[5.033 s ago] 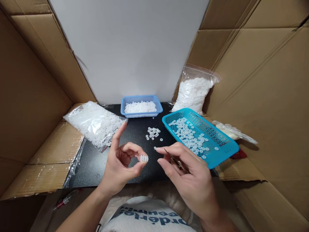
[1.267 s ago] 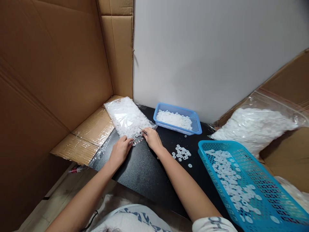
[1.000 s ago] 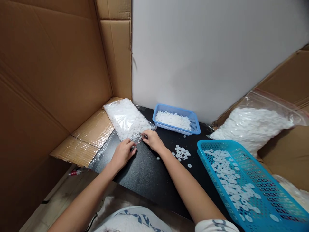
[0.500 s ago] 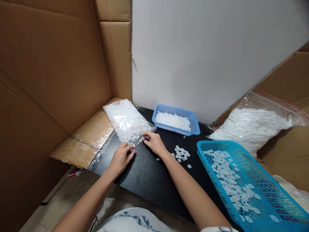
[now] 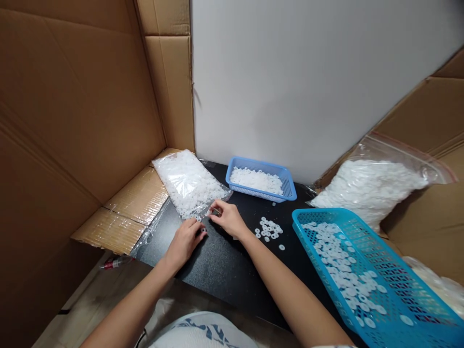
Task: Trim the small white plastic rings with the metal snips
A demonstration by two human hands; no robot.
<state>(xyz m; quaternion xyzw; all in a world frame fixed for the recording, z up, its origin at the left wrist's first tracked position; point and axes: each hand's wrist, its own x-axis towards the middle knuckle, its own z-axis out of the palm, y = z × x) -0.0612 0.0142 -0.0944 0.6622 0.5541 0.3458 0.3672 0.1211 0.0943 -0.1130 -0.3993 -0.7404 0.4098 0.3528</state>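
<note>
My left hand (image 5: 184, 240) rests at the bag's near edge, fingers curled, with a small white ring (image 5: 203, 230) between thumb and forefinger. To its right, my right hand (image 5: 229, 218) pinches a small white piece (image 5: 209, 212) at its fingertips; whether it is also a ring is too small to tell. Just beyond both hands lies a clear plastic bag (image 5: 186, 181) full of small white rings, its near end flat on the black table (image 5: 213, 263). A loose pile of white washers (image 5: 268, 228) sits right of my right wrist.
A blue basket (image 5: 290, 186) of small white rings stands at the back by the white panel (image 5: 290, 87). At right is a larger teal basket (image 5: 326, 278) with scattered washers. Behind it lies a filled zip bag (image 5: 373, 188). Cardboard (image 5: 83, 111) walls the left side.
My right hand has drawn slightly back from the bag and now holds a small white piece at its fingertips. My left fingers have closed more around a ring. The view has shifted slightly.
</note>
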